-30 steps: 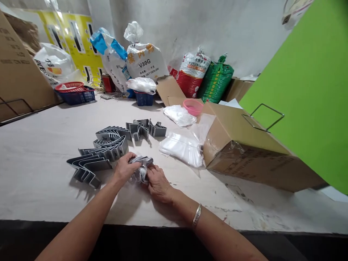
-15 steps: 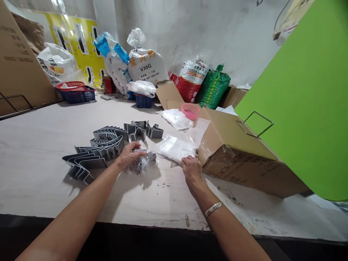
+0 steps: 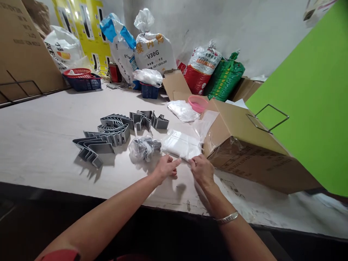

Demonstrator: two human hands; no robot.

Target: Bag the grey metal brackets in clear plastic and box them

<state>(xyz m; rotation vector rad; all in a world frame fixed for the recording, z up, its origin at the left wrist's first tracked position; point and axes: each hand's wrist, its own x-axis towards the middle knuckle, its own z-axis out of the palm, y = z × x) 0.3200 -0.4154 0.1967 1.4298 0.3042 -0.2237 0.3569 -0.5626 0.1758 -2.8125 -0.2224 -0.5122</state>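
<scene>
My right hand (image 3: 201,169) pinches the near right corner of a stack of clear plastic bags (image 3: 179,143) lying flat on the table. Just left of it, my left hand (image 3: 166,169) hovers by the stack's near edge, holding nothing, with thumb and forefinger stretched out and the other fingers loosely curled. Behind the left hand sits a crumpled clear bag with grey metal parts (image 3: 145,148) inside. Further left, bent grey metal brackets (image 3: 114,132) stand nested in a curved row, and a few more brackets (image 3: 141,119) stand at its far end.
An open cardboard box (image 3: 244,145) rests on the right beside the bag stack. Behind are more plastic bags (image 3: 183,110), a pink basin (image 3: 198,104) and a blue basket (image 3: 149,90). Filled sacks (image 3: 154,54) lean against the wall. A green panel (image 3: 304,90) slants at the right.
My left hand has let go of the bagged metal parts and moved right to the bag stack. My right hand stays at the stack's corner. The view has tipped down.
</scene>
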